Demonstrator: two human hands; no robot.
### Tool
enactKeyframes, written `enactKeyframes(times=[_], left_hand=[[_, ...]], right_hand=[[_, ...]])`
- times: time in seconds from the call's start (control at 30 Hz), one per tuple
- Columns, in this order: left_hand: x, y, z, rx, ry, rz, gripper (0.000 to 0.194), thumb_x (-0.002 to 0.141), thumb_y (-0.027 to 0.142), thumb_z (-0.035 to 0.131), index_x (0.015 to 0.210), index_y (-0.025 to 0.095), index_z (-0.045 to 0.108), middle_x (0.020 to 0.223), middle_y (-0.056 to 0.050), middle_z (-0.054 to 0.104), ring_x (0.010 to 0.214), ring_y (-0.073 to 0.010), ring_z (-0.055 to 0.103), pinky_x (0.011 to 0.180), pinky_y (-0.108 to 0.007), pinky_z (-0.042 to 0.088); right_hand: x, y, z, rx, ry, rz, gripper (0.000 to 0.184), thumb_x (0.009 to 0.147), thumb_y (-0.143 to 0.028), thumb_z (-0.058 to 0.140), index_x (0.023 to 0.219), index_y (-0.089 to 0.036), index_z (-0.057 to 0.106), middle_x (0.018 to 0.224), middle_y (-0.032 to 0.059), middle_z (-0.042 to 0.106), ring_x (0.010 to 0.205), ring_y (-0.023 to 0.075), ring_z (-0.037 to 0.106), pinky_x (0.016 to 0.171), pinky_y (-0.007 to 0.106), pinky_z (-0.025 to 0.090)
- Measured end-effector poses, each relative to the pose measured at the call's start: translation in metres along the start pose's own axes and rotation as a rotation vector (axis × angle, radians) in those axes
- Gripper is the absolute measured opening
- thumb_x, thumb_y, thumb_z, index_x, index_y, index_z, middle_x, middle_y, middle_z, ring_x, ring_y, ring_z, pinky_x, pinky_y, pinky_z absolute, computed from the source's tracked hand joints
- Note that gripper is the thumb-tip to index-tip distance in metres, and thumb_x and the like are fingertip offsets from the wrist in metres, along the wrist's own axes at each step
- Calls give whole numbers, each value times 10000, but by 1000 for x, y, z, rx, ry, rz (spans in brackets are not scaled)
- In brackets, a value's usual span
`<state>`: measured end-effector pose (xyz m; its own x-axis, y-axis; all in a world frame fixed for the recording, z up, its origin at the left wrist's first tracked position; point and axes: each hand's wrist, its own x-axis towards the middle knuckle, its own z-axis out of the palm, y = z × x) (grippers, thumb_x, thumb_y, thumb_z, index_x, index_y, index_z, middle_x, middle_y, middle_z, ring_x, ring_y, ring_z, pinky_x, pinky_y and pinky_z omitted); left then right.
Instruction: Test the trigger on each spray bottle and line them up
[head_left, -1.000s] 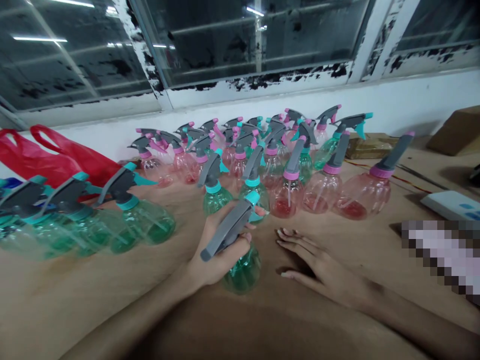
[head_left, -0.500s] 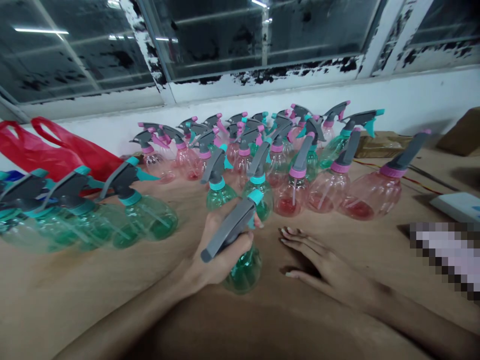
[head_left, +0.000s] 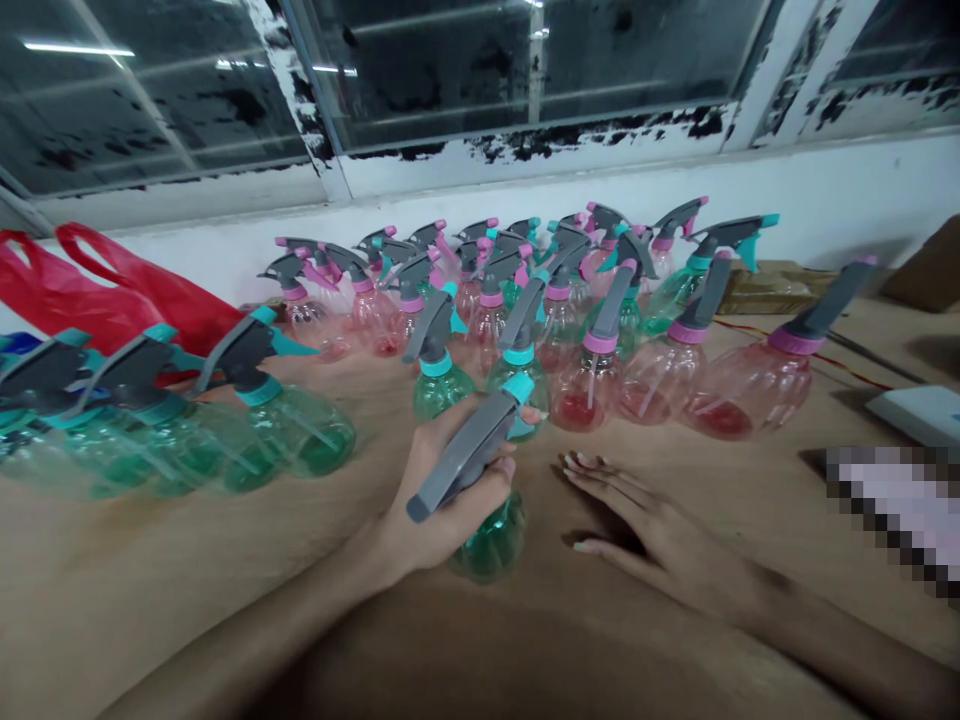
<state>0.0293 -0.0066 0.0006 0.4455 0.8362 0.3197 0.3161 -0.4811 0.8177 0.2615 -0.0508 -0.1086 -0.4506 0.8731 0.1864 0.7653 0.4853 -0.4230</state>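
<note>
My left hand [head_left: 442,500] is wrapped round the neck of a green spray bottle [head_left: 491,540], below its grey trigger head with a turquoise nozzle. The bottle stands in front of me, its nozzle facing away towards the back right; my fingers partly hide its neck and trigger. My right hand [head_left: 645,520] lies palm down on the table [head_left: 600,625] to the right of that bottle, fingers stretched out and holding nothing. Just beyond my left hand stand two more green spray bottles [head_left: 442,390], and pink spray bottles [head_left: 585,395] continue the row to the right.
Several green bottles [head_left: 300,440] line the left side, before a red plastic bag [head_left: 135,300]. More pink and green bottles crowd towards the white wall [head_left: 825,190]. At right are a cardboard box [head_left: 776,290], a white object [head_left: 919,412] and a blurred-out item [head_left: 900,510].
The whole view has shifted slightly. My left hand still grips the green spray bottle, and my right hand stays flat on the table.
</note>
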Motion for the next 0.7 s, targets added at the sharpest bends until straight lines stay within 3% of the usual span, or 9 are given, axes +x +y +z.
enactKeyframes(times=[0.7], left_hand=[[0, 2, 0, 12, -15, -39, 309, 717, 183, 512, 1011, 218, 603, 722, 5, 574, 509, -124, 499, 521, -250, 464]], right_hand=[[0, 0, -2, -6, -18, -5, 567, 881, -468, 476, 1390, -253, 351, 1433, 26, 404, 1326, 213, 332, 1097, 440, 296]])
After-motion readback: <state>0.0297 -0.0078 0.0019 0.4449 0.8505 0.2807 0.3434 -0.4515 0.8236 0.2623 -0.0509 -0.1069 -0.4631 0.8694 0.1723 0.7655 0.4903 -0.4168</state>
